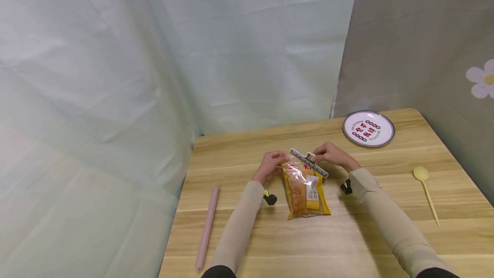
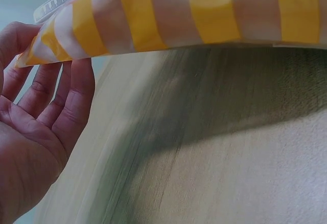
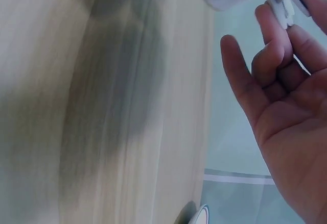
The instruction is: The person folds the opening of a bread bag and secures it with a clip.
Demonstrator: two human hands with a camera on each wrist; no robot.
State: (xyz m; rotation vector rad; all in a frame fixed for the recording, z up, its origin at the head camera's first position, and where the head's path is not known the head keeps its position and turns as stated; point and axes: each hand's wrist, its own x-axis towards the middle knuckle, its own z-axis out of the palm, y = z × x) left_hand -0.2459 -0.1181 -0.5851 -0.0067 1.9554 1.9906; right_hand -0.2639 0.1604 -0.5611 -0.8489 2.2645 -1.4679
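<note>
A clear and yellow-striped bag of bread [image 1: 300, 188] lies between the hands at the middle of the table. My left hand [image 1: 272, 164] pinches the bag's top left corner, thumb above and fingers below; the left wrist view shows that corner lifted over the tabletop. My right hand [image 1: 332, 155] holds a white bag clip [image 1: 308, 163] with a dark patterned bar by its handle, between thumb and fingers. The clip slants across the bag's top end in the head view. In the right wrist view the clip's handle [image 3: 281, 9] sits between thumb and curled fingertips.
A white plate [image 1: 349, 130] with red lettering stands at the back right. To the right lies a pale yellow spoon [image 1: 426, 190], and at the left a pink rod [image 1: 207, 228]. Curtains [image 1: 254, 55] hang behind the wooden table [image 1: 231, 149].
</note>
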